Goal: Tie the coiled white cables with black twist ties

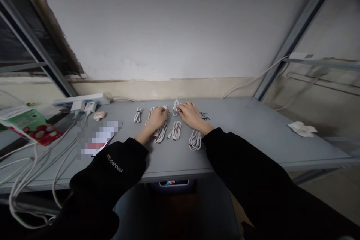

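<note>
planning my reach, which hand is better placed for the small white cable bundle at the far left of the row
Left, probably: the left hand sits closest to the small white cable bundle, while the right hand is farther away, beside the looped white cable.

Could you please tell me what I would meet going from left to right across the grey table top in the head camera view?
White power strip, small pale pink case, coiled white cable, left hand, another coiled white cable, right hand, crumpled white tissue.
</note>
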Demonstrator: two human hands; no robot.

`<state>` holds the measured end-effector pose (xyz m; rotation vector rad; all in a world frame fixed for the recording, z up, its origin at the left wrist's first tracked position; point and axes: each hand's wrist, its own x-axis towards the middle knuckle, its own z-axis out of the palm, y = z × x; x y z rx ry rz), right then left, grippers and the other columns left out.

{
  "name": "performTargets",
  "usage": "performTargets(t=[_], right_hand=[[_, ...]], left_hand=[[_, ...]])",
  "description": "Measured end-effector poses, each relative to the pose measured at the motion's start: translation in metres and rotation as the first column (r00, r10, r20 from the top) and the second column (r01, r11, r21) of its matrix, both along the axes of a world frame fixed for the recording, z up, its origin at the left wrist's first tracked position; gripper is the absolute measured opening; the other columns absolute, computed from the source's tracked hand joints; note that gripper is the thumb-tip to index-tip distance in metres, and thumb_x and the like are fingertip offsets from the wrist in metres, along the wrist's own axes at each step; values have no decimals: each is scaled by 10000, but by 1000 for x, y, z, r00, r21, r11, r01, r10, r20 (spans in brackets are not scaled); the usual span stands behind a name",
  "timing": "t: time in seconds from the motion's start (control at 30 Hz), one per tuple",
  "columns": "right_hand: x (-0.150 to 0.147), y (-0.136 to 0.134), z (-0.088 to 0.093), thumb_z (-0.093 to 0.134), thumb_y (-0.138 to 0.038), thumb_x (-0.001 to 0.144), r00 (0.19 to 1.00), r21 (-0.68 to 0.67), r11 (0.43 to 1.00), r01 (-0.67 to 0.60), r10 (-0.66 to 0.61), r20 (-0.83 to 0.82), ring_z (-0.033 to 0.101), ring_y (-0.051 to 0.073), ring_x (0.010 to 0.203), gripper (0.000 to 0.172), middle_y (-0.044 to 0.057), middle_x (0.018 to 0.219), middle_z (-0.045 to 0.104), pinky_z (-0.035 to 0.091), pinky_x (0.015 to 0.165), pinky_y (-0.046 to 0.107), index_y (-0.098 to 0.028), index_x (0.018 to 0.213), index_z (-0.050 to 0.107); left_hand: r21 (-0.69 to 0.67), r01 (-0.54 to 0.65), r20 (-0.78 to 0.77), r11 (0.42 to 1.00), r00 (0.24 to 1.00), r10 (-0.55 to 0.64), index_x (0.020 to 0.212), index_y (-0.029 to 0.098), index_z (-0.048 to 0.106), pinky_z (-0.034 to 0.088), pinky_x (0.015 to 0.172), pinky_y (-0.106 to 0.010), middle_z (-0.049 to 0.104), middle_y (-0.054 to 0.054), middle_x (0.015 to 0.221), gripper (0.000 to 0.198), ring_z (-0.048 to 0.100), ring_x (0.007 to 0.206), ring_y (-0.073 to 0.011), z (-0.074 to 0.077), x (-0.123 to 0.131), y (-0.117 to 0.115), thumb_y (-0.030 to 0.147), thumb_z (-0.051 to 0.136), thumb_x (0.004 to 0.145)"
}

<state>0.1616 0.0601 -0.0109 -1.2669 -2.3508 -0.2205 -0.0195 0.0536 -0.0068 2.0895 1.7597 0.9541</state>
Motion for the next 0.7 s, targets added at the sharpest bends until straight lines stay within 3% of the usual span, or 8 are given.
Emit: performTargets(t=[0.1, 0.2, 0.3, 0.4, 0.5, 0.57, 0.7], right_hand=[[1, -6, 7, 438, -190, 1003, 996, 74, 997, -29, 35, -84, 518, 274, 1075, 224, 129, 1059, 693, 331, 907, 372, -159, 1057, 652], [-1, -14, 13, 433, -210, 1011, 981, 141, 981, -133, 150, -120, 516, 274, 1114, 255, 124, 1095, 695, 353, 947, 395, -169, 1099, 668], [-4, -20, 14, 446, -221, 1013, 955, 171, 946, -275, 290, -67, 514, 267, 1165, 259, 104, 1119, 704, 368, 971, 413, -196, 1105, 686], [-6, -21, 11, 494, -231, 997, 932, 160, 922, -352, 360, -29, 510, 268, 1219, 223, 84, 1098, 723, 382, 980, 426, -214, 1054, 708], [-6, -20, 7, 509, -202, 967, 925, 169, 918, -358, 373, -67, 528, 266, 1221, 212, 85, 1055, 732, 397, 993, 431, -210, 1003, 718], [-6, -21, 7, 506, -165, 925, 912, 209, 909, -360, 390, -127, 555, 255, 1180, 231, 88, 1084, 721, 410, 1001, 431, -202, 1040, 703], [-3, -29, 9, 540, -226, 862, 858, 279, 898, -341, 419, -297, 604, 241, 1019, 356, 114, 1098, 684, 469, 937, 417, -164, 1206, 603]], left_hand=[[43, -4, 252, 999, 968, -6, 844, 141, 653, 480, 844, -340, 707, -97, 877, 352, 639, 901, -222, 4, 4, 0, 375, 426, 978], [-11, 46, 586, 999, 810, -31, 1051, 138, 625, 521, 809, -332, 706, -121, 1028, 421, 657, 942, -216, 7, 7, -1, 498, 418, 982], [-90, 219, 780, 972, 622, -68, 1092, 136, 624, 547, 710, -305, 715, -111, 959, 419, 667, 810, -183, 9, 10, -7, 512, 519, 939], [-104, 379, 830, 920, 543, -130, 1014, 131, 662, 496, 543, -251, 689, -54, 779, 296, 602, 624, -142, 11, 15, -14, 394, 624, 885], [-53, 429, 798, 902, 561, -219, 975, 130, 667, 420, 454, -224, 628, -11, 664, 236, 540, 533, -122, 10, 18, -18, 340, 593, 896], [-9, 382, 757, 924, 607, -243, 945, 141, 651, 404, 459, -222, 600, -1, 636, 250, 525, 518, -116, 10, 18, -18, 366, 544, 923], [99, 205, 522, 974, 822, -226, 724, 169, 580, 406, 556, -240, 533, 13, 576, 296, 497, 543, -117, 13, 12, -20, 379, 512, 922]])
